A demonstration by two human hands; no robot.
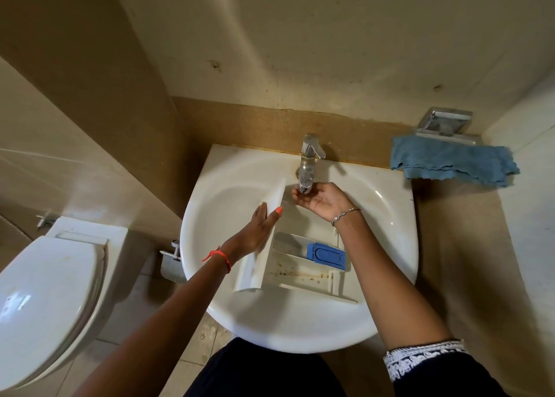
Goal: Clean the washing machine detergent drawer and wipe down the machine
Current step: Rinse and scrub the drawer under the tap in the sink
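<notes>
The left hand (pixel 258 228) is pinching the front panel of the detergent drawer (pixel 300 273) lying in the sink (pixel 270 330); the right hand (pixel 321 201) is cupping, fingers loosely curled, under the tap (pixel 307 168) — I would be tilting the stained compartments toward it.

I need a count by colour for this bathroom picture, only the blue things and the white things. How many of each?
Blue: 2 (cloth, drawer insert)
White: 3 (sink, detergent drawer, toilet)
Total: 5

Beige tiled walls (pixel 330 36), white toilet (pixel 45 291) at left.
</notes>
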